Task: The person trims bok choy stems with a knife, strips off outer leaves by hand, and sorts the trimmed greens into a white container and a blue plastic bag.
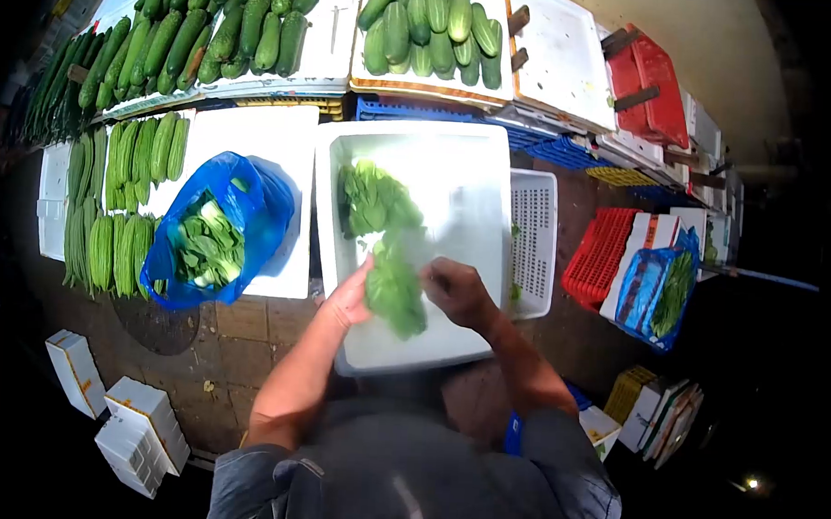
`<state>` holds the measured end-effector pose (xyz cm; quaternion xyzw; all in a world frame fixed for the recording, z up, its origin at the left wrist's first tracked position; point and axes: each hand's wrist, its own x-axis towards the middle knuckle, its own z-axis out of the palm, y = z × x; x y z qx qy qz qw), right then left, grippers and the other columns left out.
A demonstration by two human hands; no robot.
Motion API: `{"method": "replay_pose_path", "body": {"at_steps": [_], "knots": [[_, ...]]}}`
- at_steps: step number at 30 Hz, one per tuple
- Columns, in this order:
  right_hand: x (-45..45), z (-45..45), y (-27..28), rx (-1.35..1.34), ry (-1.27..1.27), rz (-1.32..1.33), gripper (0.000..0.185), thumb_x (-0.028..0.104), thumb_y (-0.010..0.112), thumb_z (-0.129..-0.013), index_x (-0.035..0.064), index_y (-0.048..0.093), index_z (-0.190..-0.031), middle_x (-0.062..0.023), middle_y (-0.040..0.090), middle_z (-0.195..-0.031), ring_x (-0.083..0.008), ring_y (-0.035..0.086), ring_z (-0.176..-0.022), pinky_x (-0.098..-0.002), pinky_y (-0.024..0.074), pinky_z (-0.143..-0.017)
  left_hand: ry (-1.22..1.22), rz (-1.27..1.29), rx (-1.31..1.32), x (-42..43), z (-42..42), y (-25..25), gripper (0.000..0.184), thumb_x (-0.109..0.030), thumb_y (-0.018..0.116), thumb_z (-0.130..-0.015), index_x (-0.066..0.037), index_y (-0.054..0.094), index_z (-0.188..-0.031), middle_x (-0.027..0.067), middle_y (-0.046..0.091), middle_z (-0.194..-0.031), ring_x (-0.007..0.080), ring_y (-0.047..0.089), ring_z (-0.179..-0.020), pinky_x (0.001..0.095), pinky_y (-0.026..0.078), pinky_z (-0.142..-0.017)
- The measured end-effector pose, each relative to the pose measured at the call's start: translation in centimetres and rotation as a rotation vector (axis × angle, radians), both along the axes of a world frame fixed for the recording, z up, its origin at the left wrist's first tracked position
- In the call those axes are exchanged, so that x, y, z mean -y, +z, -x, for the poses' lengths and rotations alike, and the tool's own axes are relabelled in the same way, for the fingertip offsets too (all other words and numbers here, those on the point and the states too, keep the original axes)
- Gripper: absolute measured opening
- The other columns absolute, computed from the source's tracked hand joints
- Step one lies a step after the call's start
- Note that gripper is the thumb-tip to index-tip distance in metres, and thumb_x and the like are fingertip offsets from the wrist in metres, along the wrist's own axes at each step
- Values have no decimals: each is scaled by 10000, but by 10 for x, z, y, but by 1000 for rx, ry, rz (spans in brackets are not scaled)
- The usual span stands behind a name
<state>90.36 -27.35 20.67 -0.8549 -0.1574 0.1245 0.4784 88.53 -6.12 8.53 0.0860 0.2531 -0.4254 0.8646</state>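
Note:
My left hand [351, 296] is wrapped round the side of a leafy green bunch [396, 291], held over the front part of a large white tub [449, 344]. The bunch is blurred by motion. Just right of it is my right hand [458, 291], its fingers curled; whether something small is in them is hidden by blur. More leafy greens [374, 197] lie in the tub at the back left. To the left of the tub, a blue plastic bag [269, 211] holds several leafy greens with pale stems [210, 241].
Cucumbers [424, 28] and ridged gourds [124, 247] lie on white trays at the back and left. A white perforated basket [538, 246] stands right of the tub. Farther right are red crates [601, 254]. White foam boxes [144, 433] sit at the lower left.

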Motion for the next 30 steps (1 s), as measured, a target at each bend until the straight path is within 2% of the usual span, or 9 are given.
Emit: {"method": "replay_pose_path", "body": {"at_steps": [3, 4, 7, 9, 11, 15, 18, 25, 30], "knots": [[24, 38, -5, -140, -3, -99, 88, 59, 676, -884, 15, 641, -952, -141, 599, -819, -330, 620, -714, -402, 503, -649, 49, -68, 244, 17, 22, -4, 641, -465, 678, -913, -33, 519, -1359, 168, 638, -1258, 330, 652, -1137, 492, 555, -950], [34, 47, -9, -84, 9, -55, 100, 76, 685, -885, 20, 641, -955, -141, 628, -862, -319, 630, -740, -377, 519, -673, 60, -62, 232, 20, 20, 18, 594, -308, 777, -877, -32, 532, -1342, 151, 655, -1239, 285, 657, -1132, 445, 548, -971], [62, 69, 3, -56, -150, 64, 119, 92, 690, -891, 23, 633, -970, -131, 642, -893, -282, 636, -750, -351, 526, -692, -4, -421, 571, 26, 13, 60, 535, -195, 774, -866, -28, 546, -1321, 113, 684, -1179, 231, 665, -1088, 391, 545, -950], [91, 82, -7, -112, -314, 21, 254, 141, 663, -930, 11, 638, -1147, -126, 635, -912, -234, 631, -793, -337, 520, -735, -79, -716, 790, 30, 10, 88, 503, -44, 764, -815, -24, 573, -1280, 61, 696, -1112, 150, 651, -1005, 312, 532, -875], [114, 86, 3, -277, -383, -98, 347, 199, 623, -957, 12, 622, -1250, -169, 654, -942, -302, 648, -824, -372, 525, -794, -125, -883, 817, 43, 10, 122, 554, -14, 792, -782, -3, 565, -1288, 67, 686, -1116, 132, 640, -1015, 303, 531, -883], [117, 92, 63, -1, -170, 36, 488, 261, 612, -958, 22, 523, -1374, -245, 675, -1055, -392, 671, -954, -442, 516, -857, -205, -1146, 1108, 74, 19, 146, 605, -49, 815, -765, -13, 565, -1316, 75, 679, -1116, 151, 637, -1006, 303, 528, -882], [110, 89, 116, -190, -92, 139, 665, 275, 648, -930, 37, 367, -1484, -256, 691, -1085, -416, 669, -1037, -466, 509, -865, -222, -1154, 1221, 99, 26, 178, 585, 19, 796, -752, 0, 576, -1294, 61, 664, -1126, 138, 610, -1029, 294, 519, -896], [145, 101, 133, -88, 92, 168, 717, 284, 686, -899, 9, 362, -1475, -265, 681, -955, -432, 670, -901, -461, 509, -767, -465, -844, 1279, 121, 42, 188, 583, -13, 796, -787, -2, 557, -1319, 31, 644, -1133, 115, 597, -1024, 277, 514, -885], [168, 111, 143, -261, 131, 136, 725, 252, 684, -872, -10, 370, -1471, -258, 683, -980, -419, 673, -904, -445, 514, -775, -560, -628, 1235, 137, 48, 198, 542, -41, 799, -814, -3, 581, -1309, 33, 662, -1120, 120, 616, -1007, 283, 531, -875]]}}
